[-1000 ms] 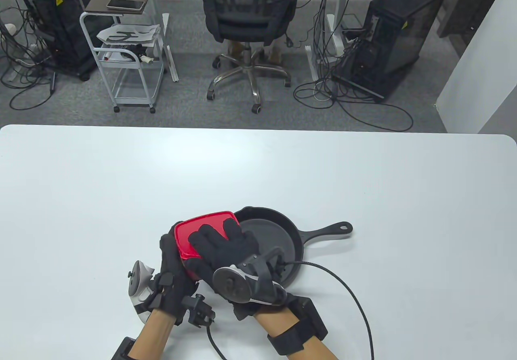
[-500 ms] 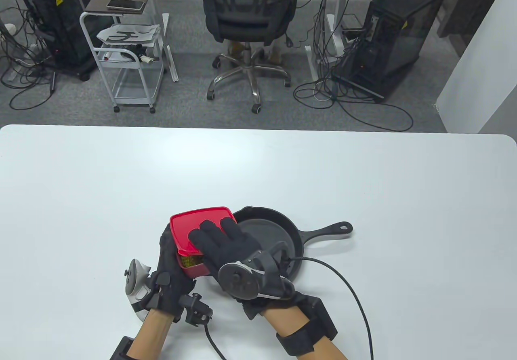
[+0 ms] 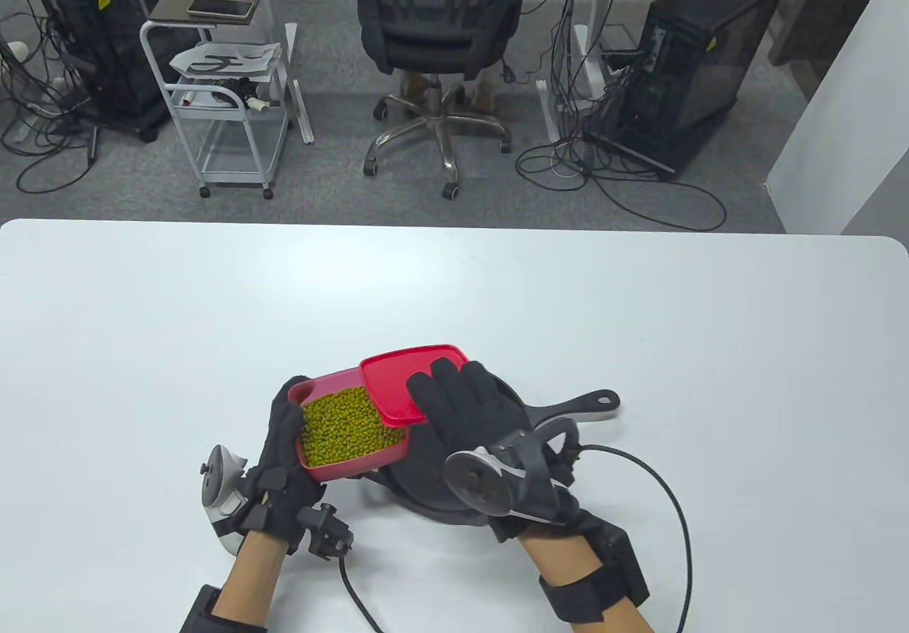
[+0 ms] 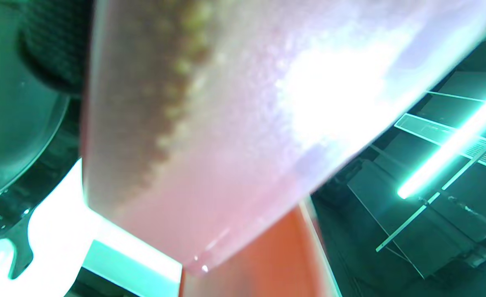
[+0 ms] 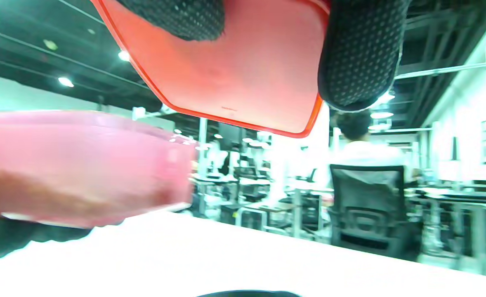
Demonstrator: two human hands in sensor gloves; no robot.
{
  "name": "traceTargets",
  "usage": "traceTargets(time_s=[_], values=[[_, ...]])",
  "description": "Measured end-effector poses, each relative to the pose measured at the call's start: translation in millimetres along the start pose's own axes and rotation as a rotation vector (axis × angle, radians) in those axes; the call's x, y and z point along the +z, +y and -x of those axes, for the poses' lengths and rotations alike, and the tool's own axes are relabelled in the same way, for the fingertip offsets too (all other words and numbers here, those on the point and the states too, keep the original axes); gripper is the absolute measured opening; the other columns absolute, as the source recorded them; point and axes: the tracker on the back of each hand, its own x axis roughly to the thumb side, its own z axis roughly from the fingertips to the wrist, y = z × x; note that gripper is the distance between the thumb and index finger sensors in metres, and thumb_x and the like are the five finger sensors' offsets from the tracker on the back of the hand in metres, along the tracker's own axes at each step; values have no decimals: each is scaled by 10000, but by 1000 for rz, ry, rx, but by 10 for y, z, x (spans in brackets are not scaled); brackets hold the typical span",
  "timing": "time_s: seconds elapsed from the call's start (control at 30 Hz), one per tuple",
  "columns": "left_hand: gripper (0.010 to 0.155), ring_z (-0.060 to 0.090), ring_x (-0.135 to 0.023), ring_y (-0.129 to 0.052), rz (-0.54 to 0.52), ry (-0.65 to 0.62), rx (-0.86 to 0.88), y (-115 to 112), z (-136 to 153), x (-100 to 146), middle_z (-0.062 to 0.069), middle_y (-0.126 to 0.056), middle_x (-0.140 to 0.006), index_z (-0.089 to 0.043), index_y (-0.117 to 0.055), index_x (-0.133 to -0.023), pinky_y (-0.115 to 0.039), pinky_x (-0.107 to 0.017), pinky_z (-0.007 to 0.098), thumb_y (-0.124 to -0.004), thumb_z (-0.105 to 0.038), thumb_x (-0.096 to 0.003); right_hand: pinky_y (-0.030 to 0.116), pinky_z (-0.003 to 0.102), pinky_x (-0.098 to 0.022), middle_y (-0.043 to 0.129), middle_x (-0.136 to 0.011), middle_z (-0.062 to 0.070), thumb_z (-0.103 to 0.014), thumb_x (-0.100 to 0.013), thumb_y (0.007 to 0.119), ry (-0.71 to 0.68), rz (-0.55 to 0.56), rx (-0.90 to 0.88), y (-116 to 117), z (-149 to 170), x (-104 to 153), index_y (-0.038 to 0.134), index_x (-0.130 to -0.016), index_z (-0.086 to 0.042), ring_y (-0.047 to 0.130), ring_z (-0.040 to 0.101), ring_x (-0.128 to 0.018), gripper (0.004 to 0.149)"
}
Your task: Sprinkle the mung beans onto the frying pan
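A red plastic box (image 3: 353, 467) full of green mung beans (image 3: 344, 427) is gripped by my left hand (image 3: 287, 448), raised beside the left rim of the black cast-iron frying pan (image 3: 426, 484). My right hand (image 3: 461, 402) holds the box's red lid (image 3: 398, 381) lifted off and over the pan. The pan's handle (image 3: 579, 406) points right. In the left wrist view the box's translucent wall (image 4: 226, 123) fills the frame, with beans showing through. In the right wrist view the lid (image 5: 234, 70) is held by gloved fingers (image 5: 358, 53), and the box (image 5: 78, 165) is at left.
The white table (image 3: 639, 320) stretches all around. A black cable (image 3: 667, 498) loops from my right hand's tracker over the table at right. An office chair (image 3: 437, 29) and carts stand beyond the far edge.
My right hand lifted the lid off the box and carried it right, over the pan. The mung beans are now uncovered. My left hand shifted the box slightly left.
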Motion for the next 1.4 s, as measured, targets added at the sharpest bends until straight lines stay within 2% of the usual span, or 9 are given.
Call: traceTargets(time_s=[0.23, 0.37, 0.53, 0.63, 0.73, 0.9, 1.1, 1.17, 1.4], values=[[696, 428, -687, -917, 10, 4, 3, 29, -31, -28, 203, -514, -1107, -455, -398, -1130, -930, -372, 439, -623, -730, -532, 807, 541, -551, 664, -1138, 124, -295, -585, 702, 278, -74, 181, -68, 1019, 474, 574, -1077, -280, 695, 458, -969, 509], [699, 430, -683, -917, -1, 0, -4, 45, -40, -35, 205, -514, -1106, -451, -398, -1131, -930, -371, 440, -620, -731, -530, 800, 542, -555, 674, -1134, 122, -301, -584, 702, 451, -209, 285, 105, 1626, 839, 584, -1072, -284, 689, 455, -971, 503], [697, 429, -675, -917, -5, 25, -6, 91, -28, -54, 205, -520, -1104, -443, -407, -1130, -929, -367, 440, -619, -729, -531, 789, 553, -574, 658, -1139, 128, -292, -581, 703, 535, -438, 372, 418, 1977, 1190, 584, -1071, -284, 676, 452, -982, 504], [699, 430, -676, -917, -8, 34, -22, 111, -26, -61, 206, -520, -1104, -441, -408, -1130, -928, -369, 442, -622, -729, -530, 791, 555, -577, 653, -1140, 130, -292, -581, 704, 574, -534, 356, 585, 2081, 1361, 581, -1072, -282, 671, 452, -985, 506], [698, 433, -676, -915, -8, 37, -25, 108, -28, -56, 208, -520, -1103, -441, -411, -1130, -927, -368, 444, -624, -726, -530, 799, 547, -575, 665, -1126, 134, -307, -581, 714, 596, -614, 251, 698, 2100, 1472, 537, -1085, -254, 695, 443, -975, 537], [699, 433, -672, -917, -7, 35, -50, 93, -40, -53, 210, -522, -1103, -436, -414, -1130, -928, -365, 445, -626, -724, -530, 784, 543, -585, 657, -1128, 138, -321, -552, 788, 516, -709, 367, 771, 1970, 1491, 531, -1093, -249, 720, 441, -969, 603], [717, 437, -675, -914, 3, 46, -58, 99, -27, -45, 214, -508, -1105, -417, -388, -1132, -928, -370, 448, -629, -721, -530, 770, 542, -601, 648, -1125, 161, -353, -521, 852, 506, -778, 361, 862, 1916, 1471, 530, -1096, -221, 746, 436, -953, 671], [719, 438, -680, -910, 7, 55, -59, 97, -23, -52, 212, -501, -1107, -413, -385, -1132, -926, -374, 449, -632, -719, -530, 759, 544, -609, 599, -1138, 169, -346, -544, 805, 529, -826, 320, 903, 1914, 1484, 530, -1092, -217, 724, 439, -959, 627], [718, 439, -680, -909, 6, 67, -72, 92, -19, -60, 213, -499, -1108, -414, -385, -1132, -925, -375, 452, -634, -718, -531, 693, 591, -646, 562, -1183, 153, -482, -564, 706, 572, -849, 287, 814, 1950, 1390, 531, -1109, -259, 629, 464, -1013, 614]])
